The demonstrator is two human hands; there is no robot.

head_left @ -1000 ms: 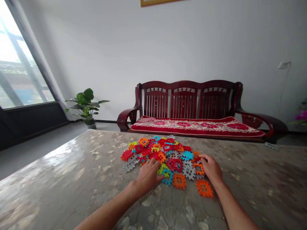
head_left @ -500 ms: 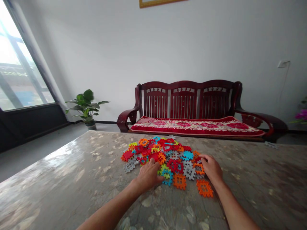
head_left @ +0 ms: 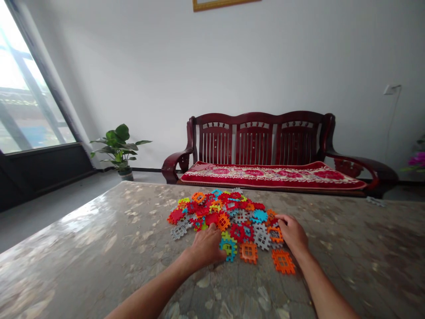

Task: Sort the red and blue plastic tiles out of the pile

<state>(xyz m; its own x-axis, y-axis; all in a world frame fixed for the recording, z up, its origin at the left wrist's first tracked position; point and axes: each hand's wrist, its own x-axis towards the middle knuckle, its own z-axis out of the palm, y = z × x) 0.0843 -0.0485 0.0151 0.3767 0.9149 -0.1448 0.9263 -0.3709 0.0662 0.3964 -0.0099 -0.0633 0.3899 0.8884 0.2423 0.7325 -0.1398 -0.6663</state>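
Note:
A heap of flat toothed plastic building pieces [head_left: 214,207] in red, orange, grey, blue and lime lies before me on the table. My left hand [head_left: 209,243] rests at the heap's near-left side, thumb apart from the fingers. Its fingertips meet a red piece [head_left: 212,219], and the thumb is beside a blue square piece [head_left: 233,250] overlapping a lime one. At the right edge, my right hand [head_left: 293,231] has its index finger stretched toward an orange piece [head_left: 271,214]; its other fingers are partly hidden. An orange window-like square [head_left: 283,262] lies below that hand.
The patterned tabletop [head_left: 133,248] extends to both sides. A lone grey piece [head_left: 375,202] lies far right. Beyond the table stand a dark red wooden sofa [head_left: 254,144] with a red floral cover and a potted plant [head_left: 121,146].
My left hand has drawn slightly toward me. The blue square piece by its thumb has shifted a little left and nearer. My right hand has stayed put.

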